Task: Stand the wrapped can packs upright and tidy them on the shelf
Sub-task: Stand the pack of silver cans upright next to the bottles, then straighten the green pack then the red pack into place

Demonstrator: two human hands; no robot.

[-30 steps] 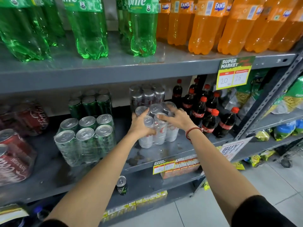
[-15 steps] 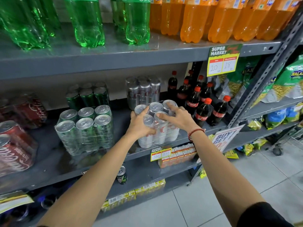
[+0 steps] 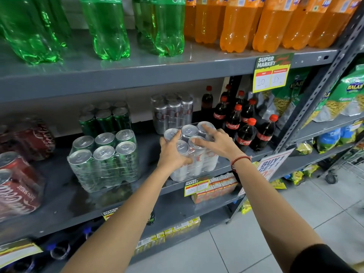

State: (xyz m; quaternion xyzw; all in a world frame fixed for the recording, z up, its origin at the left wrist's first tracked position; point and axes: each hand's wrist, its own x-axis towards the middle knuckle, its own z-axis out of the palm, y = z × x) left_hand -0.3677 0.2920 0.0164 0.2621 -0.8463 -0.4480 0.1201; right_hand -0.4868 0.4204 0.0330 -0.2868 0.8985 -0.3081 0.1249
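A wrapped pack of silver cans stands upright near the front edge of the grey middle shelf. My left hand grips its left side and top. My right hand lies over its top with fingers spread on the can lids. Another silver pack stands behind it. Left of it a green can pack stands upright, with a second green pack behind. Red cola packs lie tilted at the far left.
Small cola bottles with red caps stand just right of the silver pack. Large green bottles and orange bottles fill the shelf above. Price tags hang on the shelf edge. Snack bags sit on the right rack.
Both hands stay on the silver pack, which has hardly shifted. My view has dropped and moved a little, so the shelves sit lower and to the left in frame.
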